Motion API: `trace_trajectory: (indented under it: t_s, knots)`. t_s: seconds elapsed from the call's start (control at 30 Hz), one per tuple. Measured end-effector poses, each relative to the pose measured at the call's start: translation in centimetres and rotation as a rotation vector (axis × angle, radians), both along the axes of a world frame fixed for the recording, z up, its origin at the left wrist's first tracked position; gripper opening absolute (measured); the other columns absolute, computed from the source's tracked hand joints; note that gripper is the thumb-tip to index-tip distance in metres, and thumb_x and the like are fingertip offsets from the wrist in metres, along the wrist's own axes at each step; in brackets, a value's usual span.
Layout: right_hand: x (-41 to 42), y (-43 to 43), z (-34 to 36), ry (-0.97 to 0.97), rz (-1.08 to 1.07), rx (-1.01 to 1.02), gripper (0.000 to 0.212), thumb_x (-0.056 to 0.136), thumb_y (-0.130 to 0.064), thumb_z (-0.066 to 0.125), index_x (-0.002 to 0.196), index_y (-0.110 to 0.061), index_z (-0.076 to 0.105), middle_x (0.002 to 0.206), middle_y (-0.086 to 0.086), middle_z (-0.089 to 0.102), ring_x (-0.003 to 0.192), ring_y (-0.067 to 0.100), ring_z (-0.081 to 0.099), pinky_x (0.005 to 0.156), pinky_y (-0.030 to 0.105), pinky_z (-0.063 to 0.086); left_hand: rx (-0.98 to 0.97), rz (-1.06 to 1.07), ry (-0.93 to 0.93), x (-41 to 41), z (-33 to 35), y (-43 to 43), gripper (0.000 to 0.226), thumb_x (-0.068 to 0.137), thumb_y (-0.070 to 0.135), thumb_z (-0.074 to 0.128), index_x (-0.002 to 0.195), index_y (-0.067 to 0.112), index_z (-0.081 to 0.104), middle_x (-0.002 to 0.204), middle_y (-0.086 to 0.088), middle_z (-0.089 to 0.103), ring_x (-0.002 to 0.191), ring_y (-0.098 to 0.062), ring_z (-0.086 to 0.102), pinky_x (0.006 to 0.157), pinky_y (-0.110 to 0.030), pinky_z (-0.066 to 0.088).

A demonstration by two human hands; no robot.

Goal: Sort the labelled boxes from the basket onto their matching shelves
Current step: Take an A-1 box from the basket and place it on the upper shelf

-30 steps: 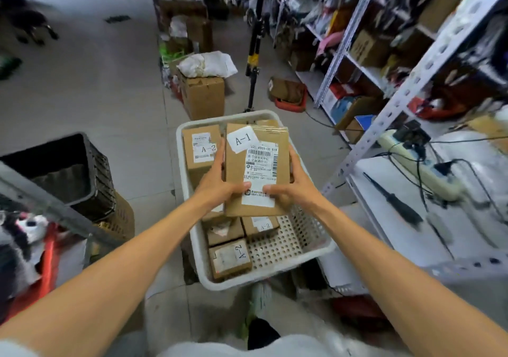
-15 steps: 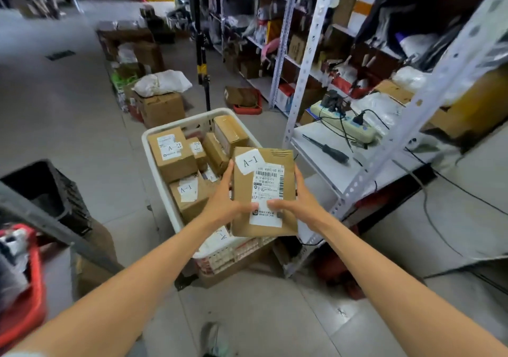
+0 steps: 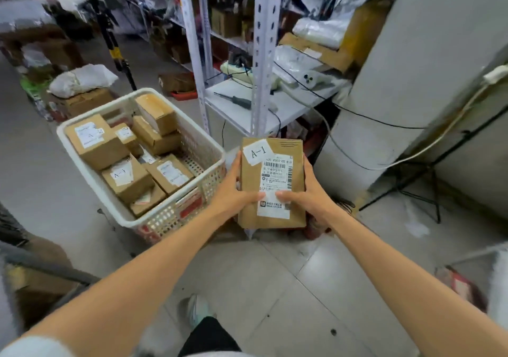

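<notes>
A flat brown cardboard box [image 3: 270,183] with a white "A-1" sticker and a printed shipping label is held in the air over the grey tiled floor [image 3: 275,288]; the left hand [image 3: 233,194] and right hand [image 3: 309,195] grip its long sides, thumbs on the label; left of it stands a white perforated plastic basket [image 3: 209,175] of smaller labelled boxes; behind stands a white metal shelf rack [image 3: 264,54].
</notes>
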State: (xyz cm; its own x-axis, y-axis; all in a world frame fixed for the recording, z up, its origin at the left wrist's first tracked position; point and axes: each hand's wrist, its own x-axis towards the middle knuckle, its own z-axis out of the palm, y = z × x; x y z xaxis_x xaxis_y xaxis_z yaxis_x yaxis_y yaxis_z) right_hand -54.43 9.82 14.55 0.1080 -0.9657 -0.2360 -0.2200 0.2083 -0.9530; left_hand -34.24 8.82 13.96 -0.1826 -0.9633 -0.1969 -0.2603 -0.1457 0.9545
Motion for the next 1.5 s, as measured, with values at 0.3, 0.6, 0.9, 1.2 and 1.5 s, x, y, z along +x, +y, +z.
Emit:
trace_trajectory:
  t_s: [0.3, 0.6, 0.9, 1.2, 1.5]
  knots:
    - [-16.4, 8.0, 3.9, 0.119, -0.491, -0.157, 0.100, 0.083, -0.023, 0.074, 0.150, -0.046, 0.003, 0.126, -0.017, 0.056, 0.110, 0.006, 0.060, 0.097, 0.043, 0.052, -0.126, -0.389, 0.028, -18.9, 4.2, -0.5, 0.098, 0.079, 0.017, 0.077, 0.150, 0.041, 0.014, 0.127, 0.013, 0.051, 0.122, -0.010, 0.048, 0.106, -0.032, 0.039]
    - [-27.3, 22.2, 9.2, 0.326, -1.087, -0.178, 0.091, 0.084, -0.033, 0.072, 0.150, -0.043, 0.010, 0.132, -0.013, 0.054, 0.116, 0.013, 0.058, 0.091, 0.043, 0.055, -0.074, -1.004, 0.232, -38.5, 8.5, 5.9, 0.111, 0.064, 0.043, 0.082, 0.146, 0.056, 0.009, 0.144, -0.003, 0.046, 0.126, -0.022, 0.051, 0.099, -0.046, 0.050]
    - [-29.1, 38.1, 13.3, 0.426, -1.770, -0.259, 0.085, 0.082, -0.032, 0.073, 0.147, -0.040, 0.020, 0.122, -0.011, 0.064, 0.104, 0.010, 0.065, 0.090, 0.043, 0.056, 0.054, -1.632, 0.455, -52.2, 13.3, 20.0, 0.102, 0.075, 0.006, 0.077, 0.148, 0.048, 0.019, 0.137, -0.005, 0.049, 0.109, -0.024, 0.064, 0.084, -0.046, 0.057]
    - [-26.2, 46.2, 19.7, 0.683, -2.093, -0.336, 0.089, 0.081, -0.015, 0.075, 0.148, -0.031, 0.018, 0.132, -0.010, 0.053, 0.116, 0.002, 0.053, 0.097, 0.020, 0.047, 0.163, -1.890, 0.585, -56.6, 21.1, 30.5, 0.106, 0.075, -0.012, 0.071, 0.151, 0.038, 0.017, 0.119, 0.005, 0.057, 0.098, -0.013, 0.065, 0.072, -0.039, 0.061]
    - [-30.3, 50.3, 24.7, 1.055, -2.174, -0.324, 0.101, 0.078, -0.028, 0.077, 0.151, -0.038, 0.007, 0.133, 0.004, 0.051, 0.119, 0.015, 0.051, 0.089, 0.029, 0.052, 0.067, -1.954, 0.788, -61.6, 26.2, 35.5, 0.078, 0.063, 0.001, 0.075, 0.133, 0.020, 0.046, 0.128, -0.001, 0.060, 0.109, -0.023, 0.064, 0.067, -0.040, 0.060]
